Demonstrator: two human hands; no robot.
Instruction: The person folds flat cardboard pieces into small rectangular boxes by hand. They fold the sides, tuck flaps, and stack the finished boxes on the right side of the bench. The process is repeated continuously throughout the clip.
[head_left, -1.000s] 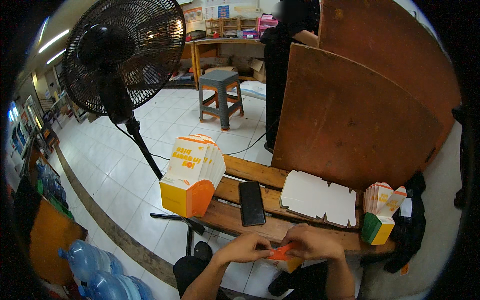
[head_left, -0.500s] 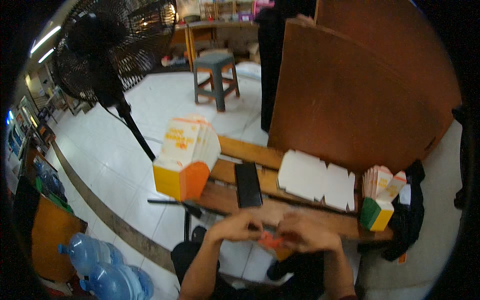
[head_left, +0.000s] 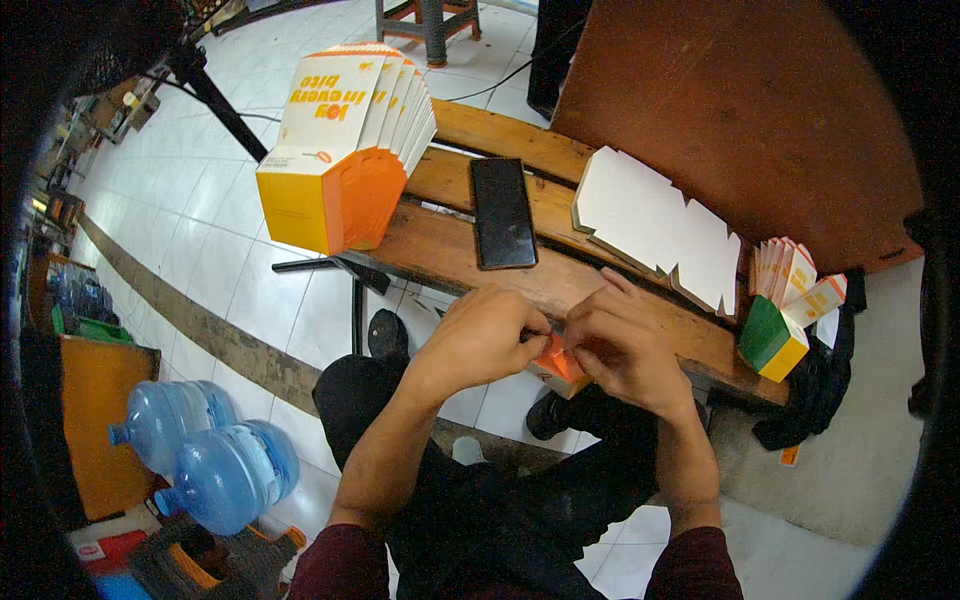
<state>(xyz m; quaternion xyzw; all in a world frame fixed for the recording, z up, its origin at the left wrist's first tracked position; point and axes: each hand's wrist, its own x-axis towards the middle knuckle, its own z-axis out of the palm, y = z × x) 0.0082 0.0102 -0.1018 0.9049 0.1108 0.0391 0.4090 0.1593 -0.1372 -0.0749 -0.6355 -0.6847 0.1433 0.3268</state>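
Observation:
A small orange box [head_left: 561, 362] sits between my hands just off the near edge of the wooden bench. My left hand [head_left: 482, 340] pinches its left edge between thumb and fingertips. My right hand [head_left: 628, 345] is curled at its right side, thumb and fingertips on the rim. Both hands partly cover the box, so its lower part is hard to see. On the bench beyond them lies a black phone [head_left: 503, 213]. Flat white die-cut cardboard blanks [head_left: 655, 225] are stacked to its right.
A tall nest of yellow, orange and white cartons [head_left: 330, 185] stands on the bench's left end. Smaller green and yellow cartons [head_left: 775, 335] are nested at the right end, beside dark cloth. A brown board [head_left: 740, 130] leans behind. Blue water jugs [head_left: 225, 475] lie on the floor at left.
My view has tilted downward, so the bench and my hands appear higher in it and more of my legs shows. Both hands stay at the orange box, their fingers shifted slightly on it.

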